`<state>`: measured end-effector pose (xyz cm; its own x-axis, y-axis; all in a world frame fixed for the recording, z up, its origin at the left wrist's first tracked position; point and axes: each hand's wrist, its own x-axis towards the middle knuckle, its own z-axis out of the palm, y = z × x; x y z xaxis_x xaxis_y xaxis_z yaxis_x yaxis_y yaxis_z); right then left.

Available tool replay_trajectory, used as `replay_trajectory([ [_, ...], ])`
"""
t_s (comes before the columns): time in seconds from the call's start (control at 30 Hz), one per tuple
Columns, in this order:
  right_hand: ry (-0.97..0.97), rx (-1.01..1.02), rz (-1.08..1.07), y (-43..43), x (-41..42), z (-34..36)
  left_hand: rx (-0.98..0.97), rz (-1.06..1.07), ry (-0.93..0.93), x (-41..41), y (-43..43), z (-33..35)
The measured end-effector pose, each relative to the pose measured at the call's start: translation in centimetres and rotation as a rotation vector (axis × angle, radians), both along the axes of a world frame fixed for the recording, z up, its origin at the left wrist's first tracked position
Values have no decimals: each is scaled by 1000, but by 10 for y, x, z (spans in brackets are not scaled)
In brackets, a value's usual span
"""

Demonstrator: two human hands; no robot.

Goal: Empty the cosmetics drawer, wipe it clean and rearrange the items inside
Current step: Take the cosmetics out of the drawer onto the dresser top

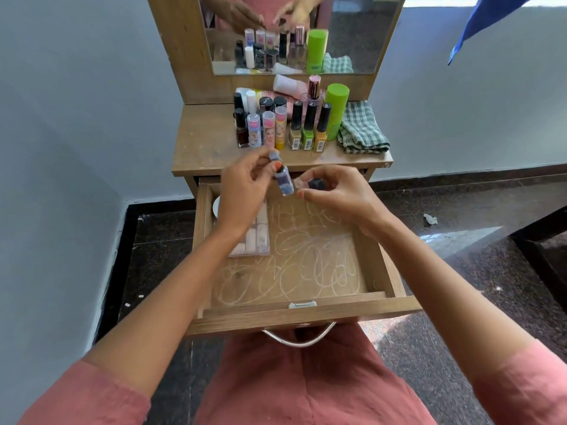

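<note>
**A:** Two little bottles in the air at once. Where do they go?

**B:** The drawer (300, 314) floor is covered in scribbled marks, and the green checked cloth (362, 130) lies folded at the right edge of the worktop (202, 142). So I'd say emptying isn't finished, and they go up with the rest.

**A:** How are they held?

**B:** The left grip (242, 185) pinches a bluish nail polish bottle (283, 179) near its cap, with the body tilted downward. The right grip (334, 191) is curled round a smaller dark-capped bottle (310, 184). Both hang over the drawer's back edge, just below the worktop's front edge.

**A:** Any advice?

**B:** Set them down one at a time, upright, on the bare strip along the front edge, before the row of nail polishes (308, 127). That row stands tight, so one nudge could topple several. Leave the cloth uncovered.

**A:** And inside?

**B:** There is a clear organiser tray (254, 237) of pale tubes toward the back left corner. A white round thing (216, 207) sits by the left wall, half hidden by the wrist. Lift those out before wiping, I'd think.
</note>
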<state>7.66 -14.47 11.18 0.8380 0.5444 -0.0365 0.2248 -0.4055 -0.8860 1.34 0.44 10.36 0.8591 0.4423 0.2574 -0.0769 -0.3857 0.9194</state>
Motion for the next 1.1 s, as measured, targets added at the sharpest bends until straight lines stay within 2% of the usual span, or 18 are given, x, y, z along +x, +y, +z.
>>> replay_trajectory([
  [0.2,-346,-78,-11,57,10,14,19,157,-72,3,37,17],
  [0.57,-328,108,-223,104,7,-10,102,249,-78,31,59,9],
  [1.1,-227,187,-349,123,-2,-27,60,247,19,36,61,-14],
])
